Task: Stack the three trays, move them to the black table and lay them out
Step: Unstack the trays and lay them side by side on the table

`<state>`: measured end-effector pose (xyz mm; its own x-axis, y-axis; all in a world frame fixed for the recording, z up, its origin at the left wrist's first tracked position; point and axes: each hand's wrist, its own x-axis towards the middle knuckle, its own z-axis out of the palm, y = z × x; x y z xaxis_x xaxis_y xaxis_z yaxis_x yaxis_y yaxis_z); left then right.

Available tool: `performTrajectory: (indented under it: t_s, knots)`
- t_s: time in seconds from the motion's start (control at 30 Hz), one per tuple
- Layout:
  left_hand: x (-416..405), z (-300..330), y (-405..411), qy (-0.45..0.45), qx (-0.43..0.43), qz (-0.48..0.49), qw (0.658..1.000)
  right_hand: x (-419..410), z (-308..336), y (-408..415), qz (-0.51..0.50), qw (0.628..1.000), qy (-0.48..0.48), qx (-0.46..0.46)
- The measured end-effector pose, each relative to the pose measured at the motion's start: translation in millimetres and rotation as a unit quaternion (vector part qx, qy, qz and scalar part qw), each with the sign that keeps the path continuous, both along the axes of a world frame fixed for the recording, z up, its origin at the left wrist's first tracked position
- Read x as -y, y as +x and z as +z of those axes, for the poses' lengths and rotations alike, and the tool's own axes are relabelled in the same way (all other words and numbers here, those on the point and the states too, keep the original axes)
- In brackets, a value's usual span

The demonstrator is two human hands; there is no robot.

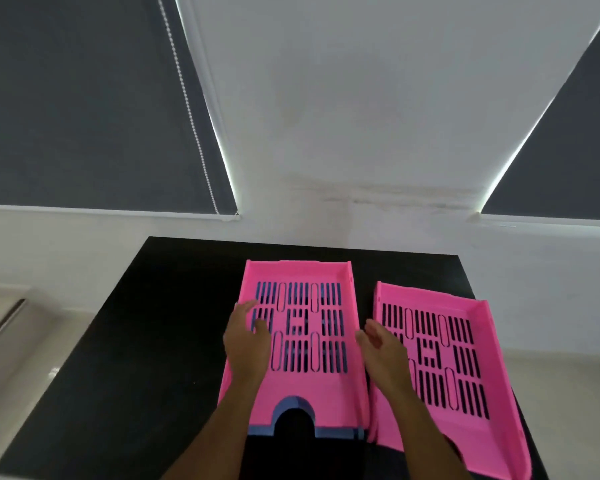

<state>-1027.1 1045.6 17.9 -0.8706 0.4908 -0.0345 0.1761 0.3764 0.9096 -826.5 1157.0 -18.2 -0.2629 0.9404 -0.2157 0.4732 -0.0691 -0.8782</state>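
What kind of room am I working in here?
Probably an office or a plain indoor workroom: a black table against a white wall, dark roller blinds drawn over the windows, and slotted pink paper trays being laid out.

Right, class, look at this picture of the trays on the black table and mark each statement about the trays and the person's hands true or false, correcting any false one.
1. Two pink trays show on the black table. True: the pink tray on the right lies alone, and the pink tray in the middle is beside it.
2. The middle pink tray lies straight on the table. False: it sits on a blue tray, seen along its front edge and through the slots.
3. The left hand rests on the middle pink tray's left side. True.
4. The right hand grips the blue tray. False: it is open between the two pink trays.
5. All three trays are laid out singly. False: two are stacked.
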Motion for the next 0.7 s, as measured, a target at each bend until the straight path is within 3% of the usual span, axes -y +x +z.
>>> performTrajectory:
  t_s: [0.13, 0.3, 0.47, 0.7]
  knots:
    - [22.3, -5.3, -27.5, -0.047, 0.056, -0.011, 0.997, 14.0, -3.2, -17.6, 0.025, 0.999, 0.002, 0.029]
    - [36.8, -24.7, -47.0, -0.118, 0.103, -0.149, 0.976, 24.7, -6.5, -25.9, 0.006, 0.998, 0.013, 0.066]
    - [45.7, -32.0, -61.7, -0.101, 0.129, -0.164, 0.973, 30.9, -4.7, -34.3, -0.008, 0.995, 0.029, 0.093]
    - [62.7, -22.3, -110.2, -0.054, 0.104, -0.159, 0.980, 43.2, 9.4, -76.8, -0.020, 0.998, 0.040, 0.053]
